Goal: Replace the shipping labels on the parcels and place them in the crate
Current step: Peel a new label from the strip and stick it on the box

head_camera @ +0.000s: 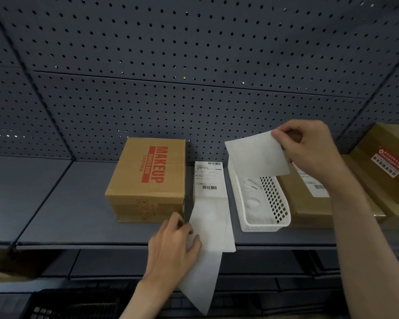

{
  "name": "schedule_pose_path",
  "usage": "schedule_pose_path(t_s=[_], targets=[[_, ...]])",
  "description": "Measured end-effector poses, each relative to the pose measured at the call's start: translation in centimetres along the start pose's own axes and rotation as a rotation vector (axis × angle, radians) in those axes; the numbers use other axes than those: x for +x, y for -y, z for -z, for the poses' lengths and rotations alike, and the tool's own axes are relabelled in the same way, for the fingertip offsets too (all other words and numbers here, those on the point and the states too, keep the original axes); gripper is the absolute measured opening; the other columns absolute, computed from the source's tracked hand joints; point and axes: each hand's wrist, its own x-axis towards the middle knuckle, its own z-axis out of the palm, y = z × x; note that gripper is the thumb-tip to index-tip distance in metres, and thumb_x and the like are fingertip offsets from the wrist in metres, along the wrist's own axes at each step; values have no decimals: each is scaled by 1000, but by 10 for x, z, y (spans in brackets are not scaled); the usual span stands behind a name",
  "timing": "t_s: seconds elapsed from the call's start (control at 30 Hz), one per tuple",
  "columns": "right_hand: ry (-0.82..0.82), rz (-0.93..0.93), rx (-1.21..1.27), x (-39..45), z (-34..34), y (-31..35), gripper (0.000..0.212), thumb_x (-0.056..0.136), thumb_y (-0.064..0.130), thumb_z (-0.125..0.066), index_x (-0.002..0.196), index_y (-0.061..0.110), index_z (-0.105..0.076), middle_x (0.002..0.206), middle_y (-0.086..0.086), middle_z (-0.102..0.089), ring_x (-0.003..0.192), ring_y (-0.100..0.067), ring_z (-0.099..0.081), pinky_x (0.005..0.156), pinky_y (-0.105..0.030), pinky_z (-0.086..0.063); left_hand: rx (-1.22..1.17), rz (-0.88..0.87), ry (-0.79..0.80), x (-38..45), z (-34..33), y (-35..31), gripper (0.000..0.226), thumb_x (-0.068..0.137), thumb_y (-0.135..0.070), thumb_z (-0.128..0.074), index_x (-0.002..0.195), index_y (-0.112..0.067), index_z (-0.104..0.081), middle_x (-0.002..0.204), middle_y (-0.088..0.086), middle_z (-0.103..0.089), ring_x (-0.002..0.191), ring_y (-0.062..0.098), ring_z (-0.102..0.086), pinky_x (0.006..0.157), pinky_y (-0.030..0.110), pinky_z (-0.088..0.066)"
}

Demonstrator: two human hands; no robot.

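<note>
A brown parcel printed MAKEUP [151,178] lies on the grey shelf [55,203], with no label on its top. Right of it a strip of shipping labels [210,178] lies flat, its blank backing paper [203,268] hanging over the shelf's front edge. My left hand [173,247] pinches that backing paper near the edge. My right hand [309,148] holds up a white label sheet [256,155] by its top right corner, above a white perforated basket [272,203]. Crumpled white label pieces lie inside the basket. At the right lies another brown parcel [304,199] with a printed label.
A taller stack of taped brown boxes [387,162] with a red-and-white sticker stands at the far right. Dark pegboard [193,65] forms the back wall. A black crate [67,305] sits low at the bottom left, below the shelf.
</note>
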Motion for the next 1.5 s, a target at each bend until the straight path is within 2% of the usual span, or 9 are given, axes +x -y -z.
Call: schedule_pose_path(t_s=[0.1, 0.3, 0.43, 0.67, 0.83, 0.97, 1.13, 1.3, 1.5], targets=[[-5, 71, -4, -2, -11, 7, 12, 95, 15, -69, 92, 7, -78, 81, 7, -73, 69, 0, -66, 65, -24, -54, -253, -8, -21, 13, 27, -16, 14, 87, -31, -66, 74, -29, -67, 79, -18, -60, 62, 5, -59, 51, 21, -40], [5, 312, -99, -5, -37, 26, 10, 94, 8, -69, 88, 6, -76, 79, 2, -69, 69, -9, -61, 71, -11, -49, -1014, 253, 153, 92, 97, -43, 30, 103, -26, -53, 95, -3, -71, 83, 10, -78, 59, 28, -72, 41, 29, -42], [2, 403, -153, -8, -53, 37, 16, 99, 19, -62, 88, 10, -70, 82, 3, -65, 72, -18, -62, 65, -46, -54, -1040, 321, 223, 120, 116, -43, 52, 102, -46, -47, 100, 1, -69, 87, 10, -79, 68, 30, -75, 45, 26, -45], [-40, 633, -363, -23, -76, 72, 46, 109, 33, -33, 84, 9, -63, 78, -3, -56, 55, -24, -52, 43, -39, -43, -1034, 427, 178, 133, 121, -27, 57, 94, -56, -58, 96, -1, -73, 84, 10, -79, 68, 28, -75, 43, 24, -42], [-21, 745, -522, -33, -93, 84, 15, 89, 8, -76, 85, 10, -62, 80, -5, -54, 61, -21, -54, 41, -31, -27, -1016, 449, 192, 134, 120, -17, 39, 89, -39, -72, 94, 0, -72, 79, 10, -78, 71, 29, -76, 41, 23, -43], [54, 805, -542, -44, -108, 88, 21, 80, 1, -80, 94, 7, -64, 87, -8, -62, 72, -24, -61, 42, -32, -37, -1031, 432, 172, 133, 117, -14, 15, 91, -13, -69, 83, 1, -70, 58, 3, -69, 46, 11, -65, 38, 19, -45], [102, 827, -543, -54, -124, 90, 10, 98, 20, -67, 96, 11, -67, 94, -7, -68, 82, -21, -61, 46, -32, -49, -1076, 424, 18, 130, 117, -5, 16, 89, -9, -69, 78, 0, -76, 59, 3, -69, 46, 14, -56, 42, 21, -35], [124, 642, -331, -49, -130, 79, 57, 103, 59, -35, 94, 14, -69, 96, 4, -67, 90, -15, -58, 56, -31, -51, -1095, 404, -128, 125, 123, 0, 17, 94, -13, -66, 82, -5, -76, 65, -1, -73, 52, 11, -67, 40, 21, -42], [14, -338, 487, -11, -147, 66, 12, 95, 30, -68, 101, 20, -66, 85, 4, -70, 71, -6, -66, 59, -27, -54, -1161, 441, -136, 125, 131, 23, 13, 94, -13, -67, 87, -9, -76, 84, 5, -79, 77, 22, -77, 56, 29, -56]])
